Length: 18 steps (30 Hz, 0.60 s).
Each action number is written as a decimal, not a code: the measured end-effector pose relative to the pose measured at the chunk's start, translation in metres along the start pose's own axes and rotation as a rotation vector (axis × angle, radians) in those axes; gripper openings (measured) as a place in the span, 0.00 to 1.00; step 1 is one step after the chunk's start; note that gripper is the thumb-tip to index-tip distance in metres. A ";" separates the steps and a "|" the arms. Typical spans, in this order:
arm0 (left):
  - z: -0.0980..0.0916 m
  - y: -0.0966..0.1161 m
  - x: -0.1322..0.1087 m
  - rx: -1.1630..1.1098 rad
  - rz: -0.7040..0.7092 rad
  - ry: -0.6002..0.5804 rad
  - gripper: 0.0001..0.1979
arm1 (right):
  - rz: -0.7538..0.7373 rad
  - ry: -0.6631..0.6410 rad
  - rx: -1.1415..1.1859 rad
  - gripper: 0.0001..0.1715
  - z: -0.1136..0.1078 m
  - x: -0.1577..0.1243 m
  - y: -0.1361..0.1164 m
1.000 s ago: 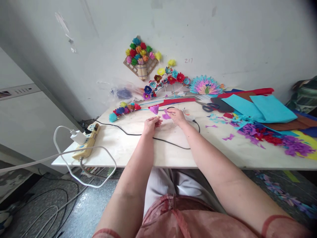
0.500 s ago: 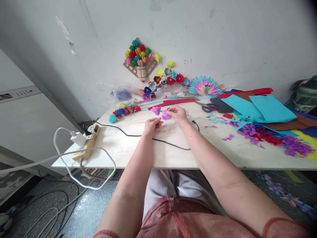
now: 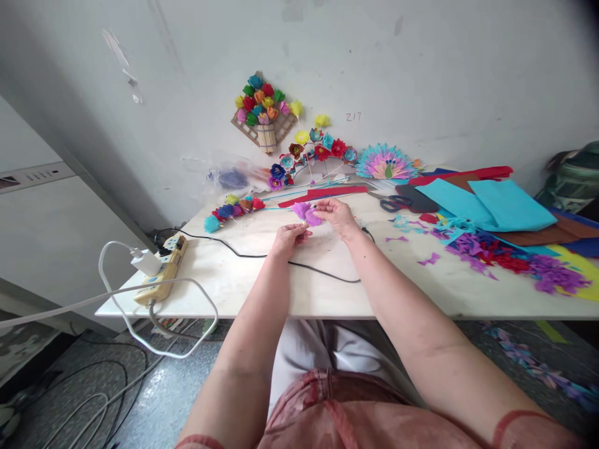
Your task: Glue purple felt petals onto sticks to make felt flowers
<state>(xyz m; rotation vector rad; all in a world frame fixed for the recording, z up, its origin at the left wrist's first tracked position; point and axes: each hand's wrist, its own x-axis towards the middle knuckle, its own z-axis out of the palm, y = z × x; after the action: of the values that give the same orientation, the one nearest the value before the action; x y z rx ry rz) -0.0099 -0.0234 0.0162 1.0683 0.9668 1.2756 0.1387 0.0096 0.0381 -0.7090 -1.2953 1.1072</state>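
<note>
Over the middle of the white table, my left hand pinches the base of a purple paper flower, which points upward. Between the thumb and fingers of my right hand is a loose purple paper petal. The petal lies against the right side of the flower, overlapping it in view. Fingertips of both hands are close together, and the flower's stem is mostly hidden by the left fingers.
Finished paper flowers lie to the left, near a power strip with cables. Scissors, turquoise sheets and purple scraps are on the right. A black cable crosses the table below my hands.
My right hand has brought the petal left, from just beside the flower to against it. The left hand still holds the flower in nearly the same place.
</note>
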 end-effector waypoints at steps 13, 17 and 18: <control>0.001 -0.001 0.001 0.019 -0.023 -0.033 0.13 | -0.057 0.024 -0.041 0.18 0.007 0.001 0.009; 0.001 -0.001 0.000 0.027 -0.030 -0.038 0.14 | -0.074 0.040 -0.032 0.16 0.008 0.003 0.012; 0.001 -0.001 0.000 0.027 -0.029 -0.042 0.14 | -0.075 0.046 -0.033 0.16 0.008 0.003 0.012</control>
<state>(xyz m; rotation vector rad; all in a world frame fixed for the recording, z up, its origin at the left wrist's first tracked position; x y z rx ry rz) -0.0090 -0.0233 0.0155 1.0939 0.9672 1.2148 0.1278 0.0155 0.0296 -0.7009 -1.2930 1.0061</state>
